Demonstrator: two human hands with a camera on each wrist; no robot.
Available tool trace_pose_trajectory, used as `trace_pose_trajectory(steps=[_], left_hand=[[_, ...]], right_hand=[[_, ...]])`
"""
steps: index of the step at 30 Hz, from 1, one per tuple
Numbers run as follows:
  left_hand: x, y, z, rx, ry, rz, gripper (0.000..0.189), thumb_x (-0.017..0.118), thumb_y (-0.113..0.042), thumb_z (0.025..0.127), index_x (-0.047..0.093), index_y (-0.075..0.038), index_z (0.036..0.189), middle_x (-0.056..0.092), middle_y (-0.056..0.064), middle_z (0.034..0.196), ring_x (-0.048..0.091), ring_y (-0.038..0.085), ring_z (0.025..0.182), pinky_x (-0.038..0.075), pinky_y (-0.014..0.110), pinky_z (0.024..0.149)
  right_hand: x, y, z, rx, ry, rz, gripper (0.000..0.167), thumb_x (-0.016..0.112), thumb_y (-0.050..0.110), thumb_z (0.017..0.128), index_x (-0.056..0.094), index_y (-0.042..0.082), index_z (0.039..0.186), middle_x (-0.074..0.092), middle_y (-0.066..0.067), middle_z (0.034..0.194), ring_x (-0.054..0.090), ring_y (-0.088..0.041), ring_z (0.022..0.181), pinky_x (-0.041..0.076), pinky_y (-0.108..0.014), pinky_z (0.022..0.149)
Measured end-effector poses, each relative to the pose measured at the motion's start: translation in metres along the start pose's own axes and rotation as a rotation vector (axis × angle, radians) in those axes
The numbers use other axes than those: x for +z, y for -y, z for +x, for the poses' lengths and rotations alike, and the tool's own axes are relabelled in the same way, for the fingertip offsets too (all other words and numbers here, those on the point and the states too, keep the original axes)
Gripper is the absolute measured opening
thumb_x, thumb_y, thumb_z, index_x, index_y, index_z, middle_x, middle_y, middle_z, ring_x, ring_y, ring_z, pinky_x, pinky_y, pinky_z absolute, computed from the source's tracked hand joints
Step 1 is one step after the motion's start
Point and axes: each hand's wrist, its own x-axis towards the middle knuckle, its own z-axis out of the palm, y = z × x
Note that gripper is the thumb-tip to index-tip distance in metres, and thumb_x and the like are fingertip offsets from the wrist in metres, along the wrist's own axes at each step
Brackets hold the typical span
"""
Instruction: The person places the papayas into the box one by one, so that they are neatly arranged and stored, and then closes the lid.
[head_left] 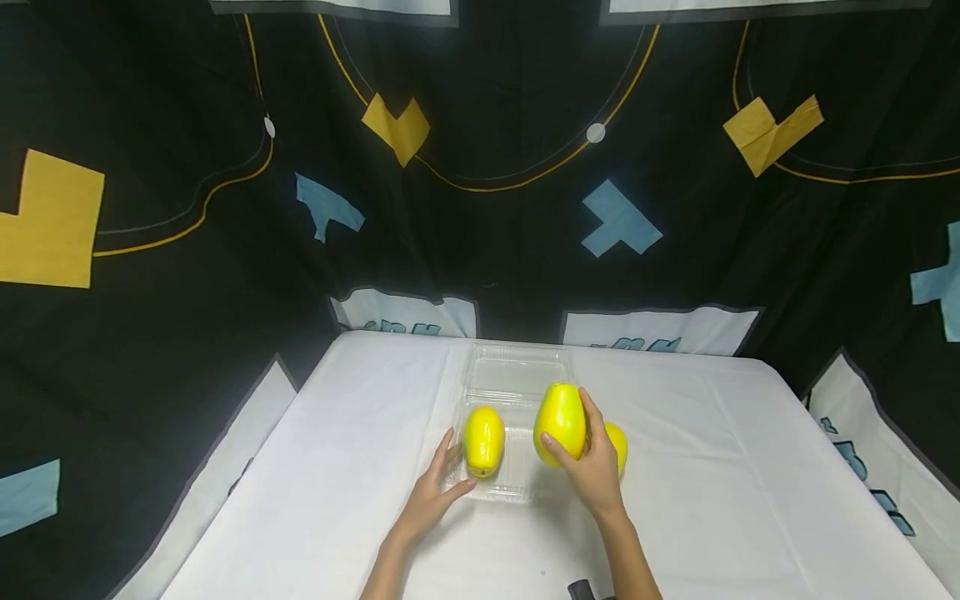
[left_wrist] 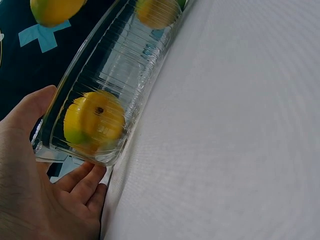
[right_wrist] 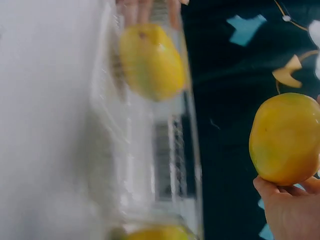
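Head view: the right hand [head_left: 597,473] grips a yellow fruit [head_left: 560,417] above the clear container [head_left: 517,467] (another fruit [head_left: 483,442] lies inside), whose lid [head_left: 519,368] reaches toward the table's [head_left: 750,483] far edge. Left wrist: the left hand [left_wrist: 40,197], loosely spread, touches the container's end. Right wrist: the right hand clasps the raised fruit.
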Motion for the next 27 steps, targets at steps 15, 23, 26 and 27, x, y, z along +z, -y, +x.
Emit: trace_pose_trajectory(steps=[15,23,26,27], left_hand=[[0.001,-0.001,-0.002,-0.012,0.004,0.016,0.08,0.063,-0.031,0.087,0.012,-0.025,0.149,0.036,0.014,0.144,0.034,0.038,0.129,0.016,0.071,0.097],[-0.001,-0.002,-0.001,-0.011,0.003,0.006,0.08,0.063,-0.032,0.087,0.012,-0.025,0.149,0.036,0.014,0.144,0.033,0.037,0.13,0.017,0.07,0.098],[-0.001,-0.002,-0.001,-0.013,-0.001,0.011,0.08,0.063,-0.032,0.087,0.013,-0.027,0.149,0.036,0.013,0.144,0.033,0.038,0.13,0.017,0.07,0.097],[0.0,-0.002,-0.001,-0.013,-0.001,0.013,0.08,0.063,-0.032,0.087,0.013,-0.027,0.149,0.036,0.013,0.144,0.033,0.038,0.13,0.016,0.07,0.097]], right_hand=[[0.035,-0.032,0.0,0.055,0.147,-0.193,0.086,0.074,0.047,0.073,0.035,0.013,0.142,0.048,-0.012,0.134,0.055,-0.03,0.109,0.046,-0.048,0.089],[0.042,-0.035,0.004,0.082,0.193,-0.335,0.088,0.07,0.054,0.074,0.036,0.006,0.14,0.05,-0.019,0.13,0.054,-0.035,0.111,0.044,-0.051,0.091],[0.044,-0.036,0.006,0.099,0.218,-0.351,0.088,0.07,0.053,0.074,0.037,0.002,0.138,0.052,-0.022,0.128,0.054,-0.036,0.109,0.045,-0.051,0.09],[0.045,-0.036,0.006,0.107,0.228,-0.35,0.088,0.07,0.052,0.074,0.037,0.001,0.138,0.052,-0.023,0.127,0.054,-0.037,0.109,0.045,-0.051,0.089]])
